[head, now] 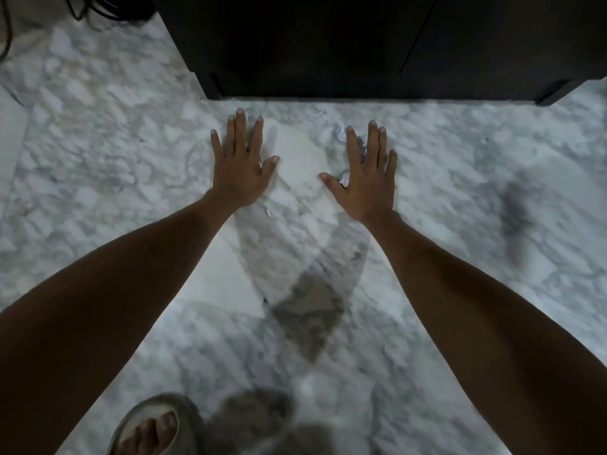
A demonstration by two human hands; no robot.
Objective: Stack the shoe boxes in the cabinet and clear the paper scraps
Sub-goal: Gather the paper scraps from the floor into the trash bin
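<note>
Both my hands reach out over a grey-white marble floor (pixel 98 152), palms down and fingers spread. My left hand (pixel 241 162) and my right hand (pixel 366 174) hold nothing. Between them lies a flat white sheet of paper (pixel 300 159). Small crumpled paper scraps (pixel 340 134) lie by my right fingertips, another scrap (pixel 345 180) sits by my right thumb, and a tiny bit (pixel 269 213) lies near my left wrist. A thin white string-like scrap (pixel 313 113) rests close to the dark cabinet (pixel 328 44), whose doors look closed. No shoe box is in view.
A larger white sheet (pixel 223 284) lies on the floor under my left forearm. Black cables (pixel 98 8) trail at the top left. My foot in a grey slipper (pixel 151 425) shows at the bottom edge. A pale flat object (pixel 11 126) sits at the far left.
</note>
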